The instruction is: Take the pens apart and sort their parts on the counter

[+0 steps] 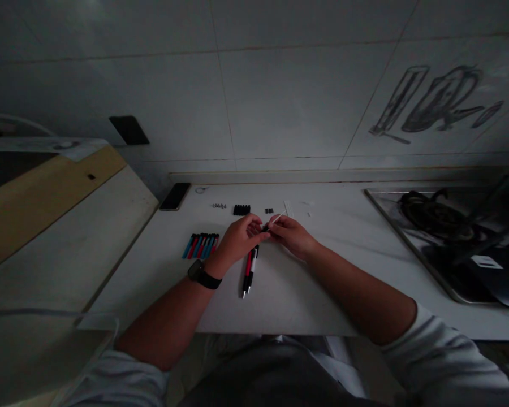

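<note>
My left hand (240,237) is closed, its fingertips pinching a small black pen part (265,228). Against it, my right hand (294,236) pinches a thin white pen refill (277,217), which slants up to the right. Fingers partly hide where the two pieces meet. Below the hands lie a red pen (246,274) and a white pen (253,268), both with black ends, side by side on the white counter (288,305). Left of my left hand is a row of several red and blue pen barrels (201,246) with black ends.
Behind the hands are small springs (219,206), black grips (241,210), small black pieces (269,211) and white refills (288,208). A phone (175,196) and a ring (201,190) lie back left. A gas stove (441,217) stands right, a slanted panel (80,226) left.
</note>
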### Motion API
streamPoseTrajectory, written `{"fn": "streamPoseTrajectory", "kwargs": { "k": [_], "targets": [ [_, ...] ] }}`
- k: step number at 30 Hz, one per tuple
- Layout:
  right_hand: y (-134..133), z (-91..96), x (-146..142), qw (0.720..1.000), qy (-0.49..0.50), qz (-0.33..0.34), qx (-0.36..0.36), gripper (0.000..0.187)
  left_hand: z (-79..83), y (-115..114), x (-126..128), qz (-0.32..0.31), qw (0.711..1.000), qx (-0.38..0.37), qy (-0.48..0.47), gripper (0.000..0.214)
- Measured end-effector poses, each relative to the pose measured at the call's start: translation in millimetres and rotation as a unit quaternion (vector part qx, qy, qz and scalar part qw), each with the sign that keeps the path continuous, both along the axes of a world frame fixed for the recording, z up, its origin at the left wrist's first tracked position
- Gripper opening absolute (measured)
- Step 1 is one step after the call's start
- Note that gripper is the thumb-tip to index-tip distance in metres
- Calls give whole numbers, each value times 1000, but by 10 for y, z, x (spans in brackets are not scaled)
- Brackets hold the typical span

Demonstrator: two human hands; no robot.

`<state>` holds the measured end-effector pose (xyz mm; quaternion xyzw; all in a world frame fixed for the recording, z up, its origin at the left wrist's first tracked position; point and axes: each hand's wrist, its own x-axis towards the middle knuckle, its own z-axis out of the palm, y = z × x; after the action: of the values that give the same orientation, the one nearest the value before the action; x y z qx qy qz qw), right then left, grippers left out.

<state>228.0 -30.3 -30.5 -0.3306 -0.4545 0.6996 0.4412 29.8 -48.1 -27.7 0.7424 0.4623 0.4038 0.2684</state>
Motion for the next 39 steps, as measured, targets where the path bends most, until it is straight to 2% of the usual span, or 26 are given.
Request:
{"fn": "streamPoseTrajectory", "kwargs": {
  "k": [4, 10, 16, 20, 23, 28, 30, 33, 36, 39],
  "targets": [
    [6, -14, -3, 1000, 6, -22, -6, 45, -18, 25, -26, -8, 1000, -15, -8, 25],
    [92, -36, 49, 997, 9, -81, 10, 46, 22, 50, -81, -12, 998, 0, 67, 23],
    [128, -27, 76, 992, 23, -119, 30, 46, 57, 85, -126, 20, 998, 14, 62, 12],
    [115, -6, 81, 994, -6, -97, 42, 45, 43, 98, -137, 43, 999, 11, 14, 15],
    [97, -18, 60, 993, -60, -61, 81, 39, 51, 89, -126, 26, 1000, 1, -7, 15],
    [106, -92, 32, 970, -180, -3, 165, 33, 72, 76, -120, 28, 1000, 5, -9, 16],
    [154, -87, 100, 956, -217, -19, 195, 34, 67, 81, -132, 35, 999, 12, -6, 17],
    [288, -5, 339, 920, -285, -116, 244, 36, 44, 94, -149, 40, 999, 23, 2, 17],
    [442, 92, 640, 837, -414, -231, 273, 32, 21, 105, -152, 38, 999, 29, 13, 16],
    [555, 103, 818, 766, -532, -251, 260, 25, 11, 110, -145, 34, 999, 30, 28, 16]
  ]
}}
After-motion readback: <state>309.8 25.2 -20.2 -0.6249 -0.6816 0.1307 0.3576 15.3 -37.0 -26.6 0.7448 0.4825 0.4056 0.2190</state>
